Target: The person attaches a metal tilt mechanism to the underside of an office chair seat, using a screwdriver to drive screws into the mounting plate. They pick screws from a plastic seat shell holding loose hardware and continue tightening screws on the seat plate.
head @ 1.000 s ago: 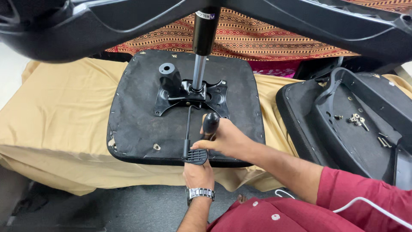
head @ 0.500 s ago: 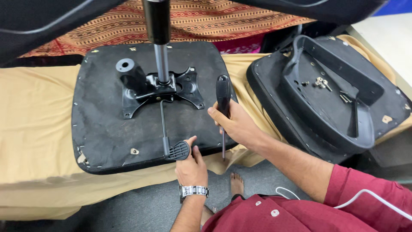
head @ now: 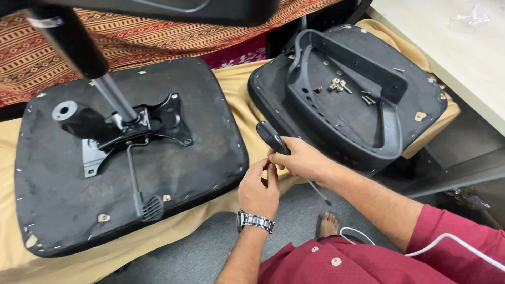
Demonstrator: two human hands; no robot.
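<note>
My right hand [head: 302,160] hides much of the screwdriver [head: 273,139], fingers closed round it. My left hand [head: 259,192] pinches its shaft, off the seat base's [head: 200,168] front-right corner

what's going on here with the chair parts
A person in a dark red shirt is working on a taken-apart office chair. Their right hand grips a screwdriver by its black handle, shaft pointing down toward the floor, and the left hand, with a wristwatch, touches it just below the handle. An upturned seat with its metal mechanism and gas cylinder lies on a tan cloth. To the right, another chair part holds a black bracket and loose screws.
</note>
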